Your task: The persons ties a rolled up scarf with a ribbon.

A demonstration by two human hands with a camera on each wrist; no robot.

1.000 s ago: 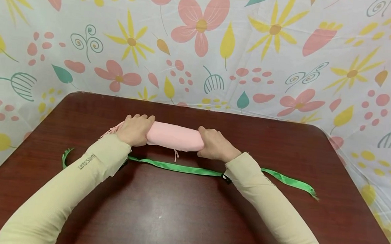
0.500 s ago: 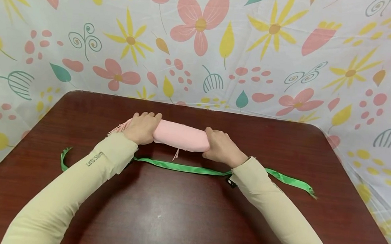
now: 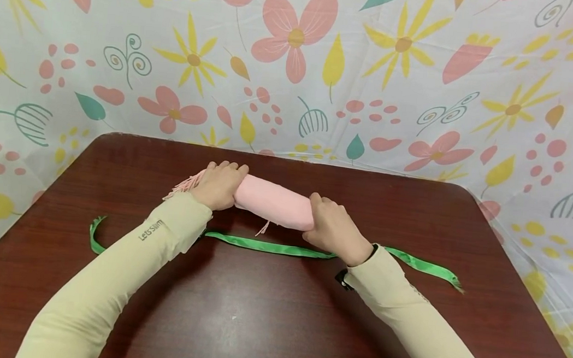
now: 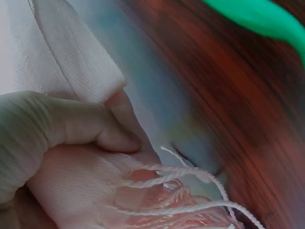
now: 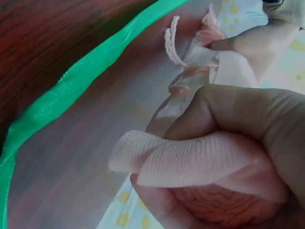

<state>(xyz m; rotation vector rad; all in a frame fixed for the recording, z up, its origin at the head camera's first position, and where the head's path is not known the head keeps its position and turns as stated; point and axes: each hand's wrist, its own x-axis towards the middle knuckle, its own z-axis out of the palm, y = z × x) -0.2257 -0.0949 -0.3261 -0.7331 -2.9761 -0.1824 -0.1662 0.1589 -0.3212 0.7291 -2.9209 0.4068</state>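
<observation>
The left hand [image 3: 221,186] grips one end of a folded, pale pink knitted cloth with a twisted-cord fringe [image 3: 275,202], its thumb pressed on the fabric close to the fringe roots. The right hand [image 3: 335,226] grips the opposite end, fingers and thumb curled round the layered folds. The pink cloth forms a compact, long bundle, positioned over the far half of the table between both hands; contact with the tabletop cannot be determined. Its long axis runs left to right, the right end slanting nearer to the person. The fringe points left and toward the person, beyond the left hand; a short tuft hangs from the near edge. Fine ribbing shows at the right end, with rounded folds. Both forearms wear cream fabric sleeves [image 3: 129,251]; the left bears dark lettering. Nearer the person than the cloth, a narrow, glossy green ribbon [image 3: 267,247] with frayed ends lies crosswise on a dark reddish-brown, wood-grained table [image 3: 238,318] with rounded far corners. Behind stands a white sheet printed with flowers and leaves [image 3: 281,107], lightly creased.
</observation>
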